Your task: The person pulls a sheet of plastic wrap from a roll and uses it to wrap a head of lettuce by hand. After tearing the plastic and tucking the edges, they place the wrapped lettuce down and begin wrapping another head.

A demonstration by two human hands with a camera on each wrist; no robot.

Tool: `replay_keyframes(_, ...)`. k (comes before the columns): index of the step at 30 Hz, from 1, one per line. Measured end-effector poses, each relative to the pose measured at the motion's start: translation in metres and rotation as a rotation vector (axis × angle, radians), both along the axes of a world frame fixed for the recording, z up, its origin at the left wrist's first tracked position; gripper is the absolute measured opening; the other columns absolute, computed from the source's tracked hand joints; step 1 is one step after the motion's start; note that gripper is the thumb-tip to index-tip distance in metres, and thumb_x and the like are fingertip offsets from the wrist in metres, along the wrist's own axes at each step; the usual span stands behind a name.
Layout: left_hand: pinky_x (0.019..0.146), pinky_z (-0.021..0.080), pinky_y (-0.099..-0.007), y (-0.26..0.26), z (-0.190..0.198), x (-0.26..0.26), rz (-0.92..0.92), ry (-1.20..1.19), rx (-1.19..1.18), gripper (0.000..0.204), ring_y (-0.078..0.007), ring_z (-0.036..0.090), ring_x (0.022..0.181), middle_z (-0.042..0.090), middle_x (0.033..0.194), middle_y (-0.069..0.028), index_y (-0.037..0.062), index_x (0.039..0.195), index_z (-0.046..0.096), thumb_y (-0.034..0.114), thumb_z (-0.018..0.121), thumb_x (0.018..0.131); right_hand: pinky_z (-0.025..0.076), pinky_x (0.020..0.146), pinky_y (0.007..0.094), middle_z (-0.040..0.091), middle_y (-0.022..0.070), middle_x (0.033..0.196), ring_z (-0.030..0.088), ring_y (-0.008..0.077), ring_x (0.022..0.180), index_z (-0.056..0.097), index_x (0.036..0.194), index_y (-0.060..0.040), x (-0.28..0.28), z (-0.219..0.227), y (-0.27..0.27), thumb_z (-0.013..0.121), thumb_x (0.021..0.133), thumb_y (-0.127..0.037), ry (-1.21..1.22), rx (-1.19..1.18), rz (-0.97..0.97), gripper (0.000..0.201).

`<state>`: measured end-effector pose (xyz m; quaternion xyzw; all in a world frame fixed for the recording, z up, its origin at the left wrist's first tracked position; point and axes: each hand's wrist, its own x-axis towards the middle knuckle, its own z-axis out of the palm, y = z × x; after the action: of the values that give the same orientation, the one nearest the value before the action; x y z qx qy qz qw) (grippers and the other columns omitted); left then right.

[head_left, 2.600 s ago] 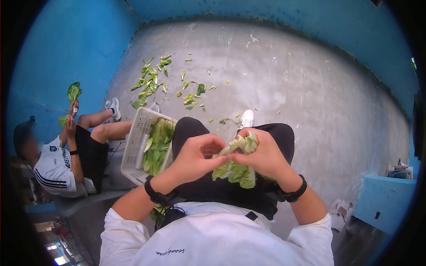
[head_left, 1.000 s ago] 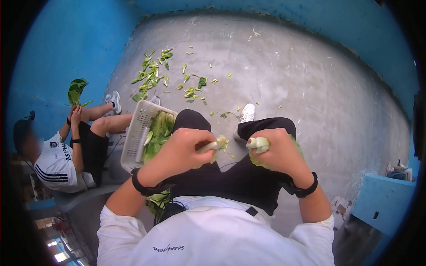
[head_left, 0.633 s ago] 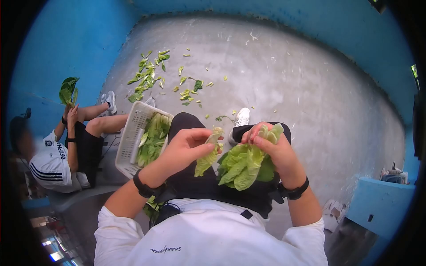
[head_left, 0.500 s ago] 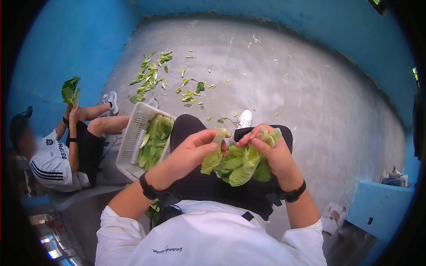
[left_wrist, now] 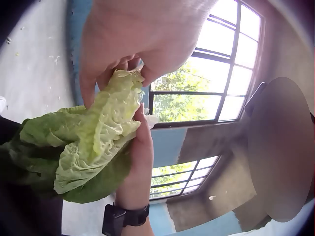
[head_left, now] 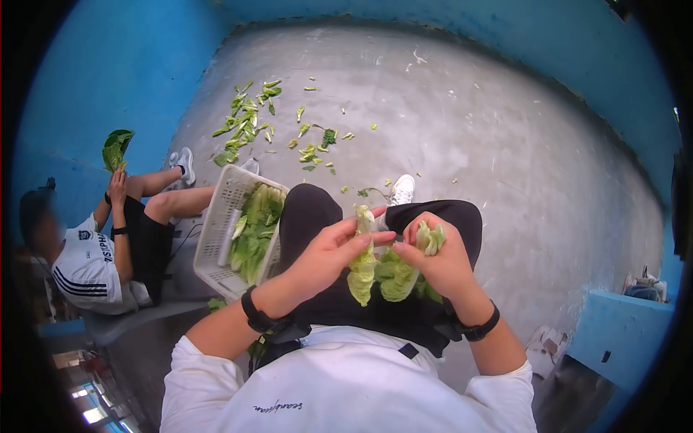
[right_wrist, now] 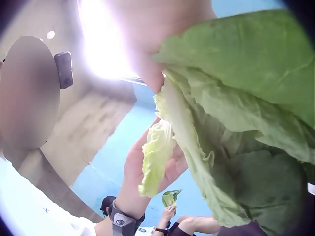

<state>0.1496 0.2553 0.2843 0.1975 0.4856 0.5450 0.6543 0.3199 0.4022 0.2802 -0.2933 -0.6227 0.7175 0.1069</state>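
In the head view my left hand pinches a narrow yellow-green leaf between thumb and fingers, the leaf hanging down over my lap. Just to its right, my right hand grips a head of leafy greens by its pale stem end, leaves hanging below. The fingertips of both hands are close together. The right wrist view shows the broad green leaves beside the small pale leaf. In the left wrist view, crinkled leaves hang below the left hand.
A white plastic basket of greens stands left of my knee. Loose leaf pieces lie on the grey floor. At the left, a seated person holds a leafy green. A blue block is at the right.
After my hands were apart, each with a piece, they have come close together again. The leaf in my left hand has moved right and hangs longer, the greens partly behind it.
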Motion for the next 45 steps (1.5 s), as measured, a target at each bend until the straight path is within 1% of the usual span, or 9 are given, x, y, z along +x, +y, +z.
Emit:
replay_keyframes(12,0.115,0.036,-0.0342,0.003,-0.002,0.017,-0.073,0.243,0.142,0.06,-0.0186,0.042,0.143,0.049,0.151,-0.0104,0.0098,0.162,0.014,0.016,0.041,0.109,0.053,0.068,0.0265,0.071,0.0055,0.08,0.064,0.0077,0.072,0.059,0.087,-0.0009,-0.003,0.003,-0.018,0.081,0.08,-0.01,-0.03,0.228,-0.045,0.025)
replay_keyframes(15,0.115,0.036,-0.0333,0.004,-0.005,0.019,-0.038,0.235,0.145,0.058,-0.018,0.046,0.139,0.051,0.149,-0.0095,0.0086,0.161,0.021,0.016,0.044,0.108,0.052,0.066,0.0266,0.069,0.006,0.078,0.063,0.0083,0.07,0.06,0.088,-0.0013,-0.006,0.002,-0.021,0.079,0.08,-0.009,-0.029,0.24,-0.04,0.022)
replay_keyframes(18,0.105,0.047,-0.0307,0.006,0.003,0.011,-0.118,0.467,0.094,0.046,-0.0159,0.058,0.124,0.06,0.139,-0.0118,0.0028,0.149,0.046,0.011,0.054,0.104,0.051,0.065,0.0268,0.067,0.006,0.076,0.062,0.0084,0.069,0.061,0.089,-0.002,-0.007,0.007,-0.021,0.077,0.079,-0.008,-0.045,0.274,-0.02,0.021)
replay_keyframes(21,0.088,0.056,-0.0275,0.004,0.014,0.005,-0.084,0.671,0.066,0.032,-0.013,0.068,0.102,0.072,0.116,-0.012,-0.0025,0.126,0.066,0.007,0.066,0.096,0.05,0.065,0.0268,0.066,0.0055,0.075,0.06,0.0085,0.068,0.061,0.09,-0.0025,-0.008,0.012,-0.02,0.077,0.078,-0.009,-0.059,0.297,-0.007,0.021)
replay_keyframes(24,0.076,0.059,-0.0256,0.005,0.015,0.003,-0.026,0.665,0.066,0.024,-0.0124,0.072,0.086,0.075,0.096,-0.0113,-0.0042,0.112,0.071,0.004,0.072,0.09,0.05,0.066,0.0266,0.065,0.0051,0.075,0.06,0.0089,0.068,0.061,0.091,-0.0023,-0.008,0.013,-0.021,0.076,0.078,-0.008,-0.052,0.253,0.013,0.021)
replay_keyframes(36,0.063,0.056,-0.0294,0.003,0.029,-0.011,-0.245,1.142,0.204,0.017,-0.0217,0.073,0.07,0.073,0.079,-0.013,-0.0007,0.098,0.071,0.009,0.075,0.085,0.051,0.068,0.0293,0.067,0.0098,0.079,0.064,0.0157,0.069,0.063,0.099,-0.0007,-0.006,0.019,-0.007,0.072,0.078,-0.008,-0.07,0.263,0.18,0.024)
replay_keyframes(39,0.055,0.049,-0.0385,0.004,0.025,-0.012,-0.222,1.154,0.282,0.012,-0.0337,0.066,0.062,0.066,0.072,-0.0152,0.0035,0.091,0.07,0.014,0.073,0.085,0.052,0.067,0.031,0.069,0.0113,0.079,0.066,0.0176,0.069,0.067,0.1,0.0001,-0.008,0.019,-0.009,0.075,0.081,-0.011,-0.034,0.261,0.188,0.024)
replay_keyframes(42,0.055,0.048,-0.0398,0.003,0.03,-0.013,-0.228,0.975,0.176,0.011,-0.0346,0.065,0.063,0.066,0.072,-0.0155,0.0034,0.09,0.07,0.014,0.072,0.086,0.052,0.065,0.0312,0.07,0.0113,0.078,0.065,0.0174,0.066,0.07,0.096,0.0008,-0.006,0.023,-0.004,0.078,0.081,-0.014,-0.078,0.267,0.284,0.022)
replay_keyframes(45,0.058,0.05,-0.0337,0.004,0.038,-0.012,-0.315,1.148,0.224,0.014,-0.0268,0.068,0.064,0.07,0.076,-0.0153,-0.0014,0.096,0.071,0.009,0.072,0.087,0.052,0.065,0.0291,0.07,0.0098,0.076,0.064,0.0142,0.065,0.072,0.091,0.0016,-0.002,0.02,-0.003,0.08,0.08,-0.013,-0.122,0.316,0.302,0.02)
